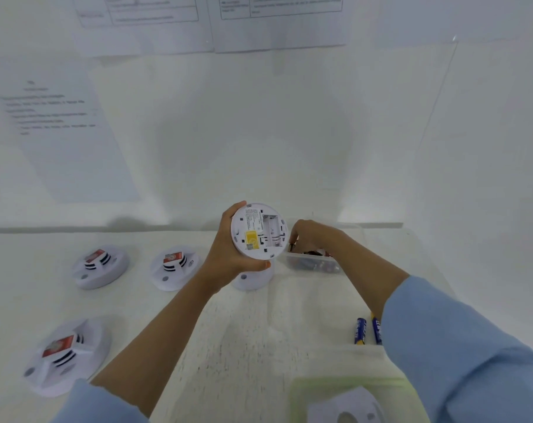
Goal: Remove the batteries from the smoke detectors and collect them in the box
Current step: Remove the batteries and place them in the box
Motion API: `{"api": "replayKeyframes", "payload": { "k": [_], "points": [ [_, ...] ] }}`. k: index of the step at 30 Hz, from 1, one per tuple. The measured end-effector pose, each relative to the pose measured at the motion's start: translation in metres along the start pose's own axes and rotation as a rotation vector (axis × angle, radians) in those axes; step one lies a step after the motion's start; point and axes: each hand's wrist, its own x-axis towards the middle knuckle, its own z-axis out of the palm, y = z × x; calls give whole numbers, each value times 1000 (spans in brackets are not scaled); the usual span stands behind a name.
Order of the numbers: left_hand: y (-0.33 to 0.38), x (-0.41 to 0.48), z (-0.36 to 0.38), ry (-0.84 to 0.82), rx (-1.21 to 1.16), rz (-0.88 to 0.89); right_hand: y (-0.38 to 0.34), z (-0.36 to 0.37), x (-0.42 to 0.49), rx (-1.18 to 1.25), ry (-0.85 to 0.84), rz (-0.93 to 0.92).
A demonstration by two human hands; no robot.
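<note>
1. The left hand (228,257) grips a smoke detector (259,230) by its left rim, with fingertips hooked over the top and bottom edges and the detector's back turned toward the camera
2. Its battery bay (271,230), on the side away from the gripping palm, is open and looks empty, so this unit seems finished
3. The right hand (312,236) hangs just right of the held detector, over the box (314,265), with its fingers bent down at the box's near-left corner. A small dark thing shows at the fingertips, perhaps a battery, but I cannot tell whether they pinch it or only hover over it
4. The box is clear plastic and holds several dark, blurred pieces, which are likely collected batteries
5. Two blue batteries (360,331) lie loose on the table (259,346), well below and right of the grip, beside the right forearm. I judge they are not yet collected
6. Another detector (253,280) sits directly beneath the gripping hand, and three more (102,265) lie face up to its left, with red labels on them. Whether those have been emptied cannot be seen, so the task looks roughly midway
</note>
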Motion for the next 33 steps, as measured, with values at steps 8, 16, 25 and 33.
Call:
{"api": "replayKeyframes", "payload": {
  "k": [8,16,25,33],
  "points": [
    [-8,1,7,-8,6,-4,3,5,5,-134,87,-73],
    [-5,-2,2,-37,-36,-43,22,-21,-22,317,271,-153],
    [14,-11,3,-126,-147,-73,-9,-20,-95,479,339,-465],
    [27,-24,3,-185,-196,-77,-15,-5,-113,184,404,-475]
  ]
}}
